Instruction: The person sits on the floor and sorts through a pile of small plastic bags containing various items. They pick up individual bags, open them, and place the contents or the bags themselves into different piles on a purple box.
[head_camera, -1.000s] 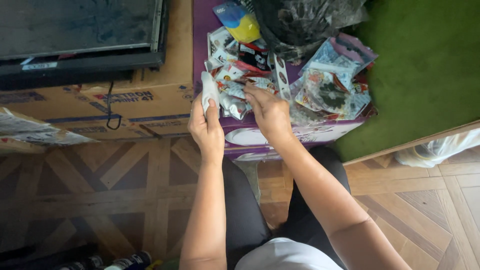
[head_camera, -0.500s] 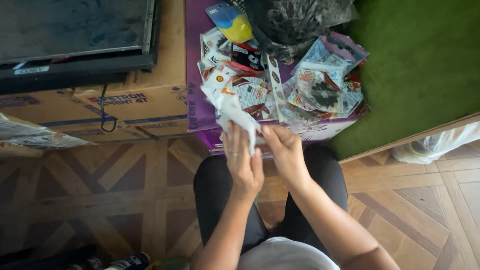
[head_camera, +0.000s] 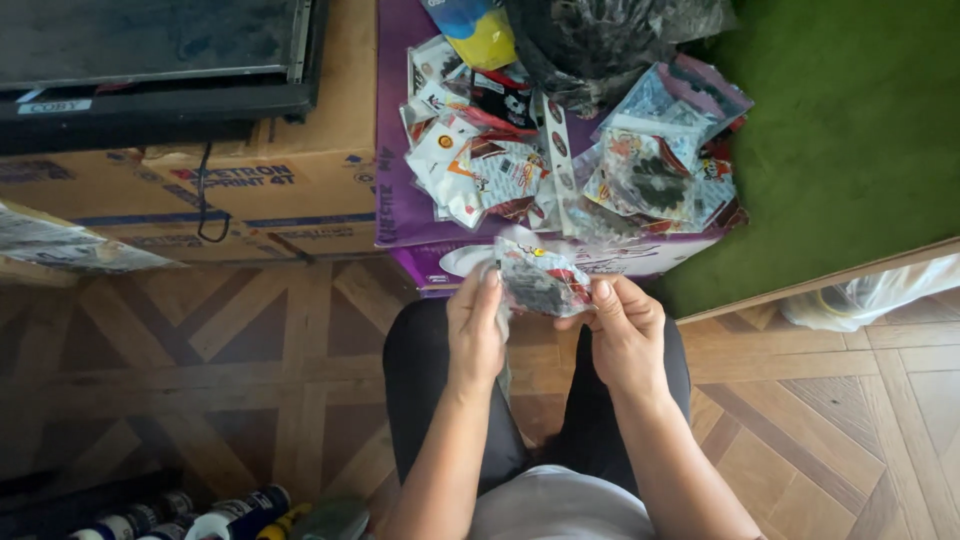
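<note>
- Both hands are up over my lap, sharing one small clear packet (head_camera: 540, 280) with a dark item and some red print inside.
- Left hand (head_camera: 475, 325): grip closed on the packet's left edge, thumb on top, fingers curled under.
- Right hand (head_camera: 625, 330): grip pinched shut on the right edge, thumb and forefinger tips on the film.
- The packet sits between the two hands, held in the air just in front of the purple box (head_camera: 400, 200), touching nothing else that I can see.
- To do this well, I judge: keep the pinches at the edges, keep the film taut and level, and don't crush the contents. The film looks slippery, so a firm pinch beats a wide one.
- Under the hands: my knees in black trousers (head_camera: 420, 380), on a wood parquet floor (head_camera: 200, 350).
- Just beyond: the pile of similar packets (head_camera: 500, 170) loose on top of the purple box, overlapping. It is the main obstacle, since a careless reach could tip some off the near edge.
- Behind the pile: a dark crumpled plastic bag (head_camera: 610, 40) and a blue and yellow thing (head_camera: 475, 25), partly cut off.
- Left: a brown cardboard box (head_camera: 250, 190) with a dark flat screen (head_camera: 150, 60) on top.
- Right: green carpet (head_camera: 860, 120) and a pale plastic bag (head_camera: 870, 295).
- Bottom left: bottle tops (head_camera: 230, 510), well clear.
</note>
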